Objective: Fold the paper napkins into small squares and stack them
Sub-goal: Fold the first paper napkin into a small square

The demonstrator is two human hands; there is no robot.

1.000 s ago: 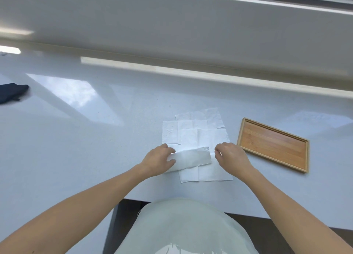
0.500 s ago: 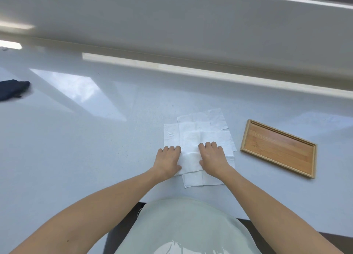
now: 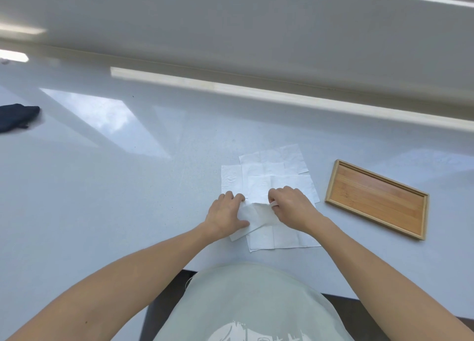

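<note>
**Both hands working one napkin on top of the loose pile**

A person is standing at a pale, glossy table (image 3: 107,186), with both bare forearms reaching forward over its near edge. The left hand (image 3: 225,216) is lying on the left part of a partly folded napkin (image 3: 256,216), its fingers resting fairly flat on the paper and its thumb stretching along the lower edge. The right hand (image 3: 291,208) is curling its fingers and pinching the napkin's right edge, lifting a small flap of paper off the surface. The napkin is bulging slightly between the two hands.

This napkin is sitting on a loose pile of napkins (image 3: 274,171), flat white sheets overlapping one another at slightly different angles and spreading out beyond both hands toward the far side and toward the person.

A shallow wooden tray (image 3: 331,184) is lying just to the right of the pile, apart from it and turned at an angle. A dark cloth (image 3: 15,116) is resting far off at the table's left edge.
</note>
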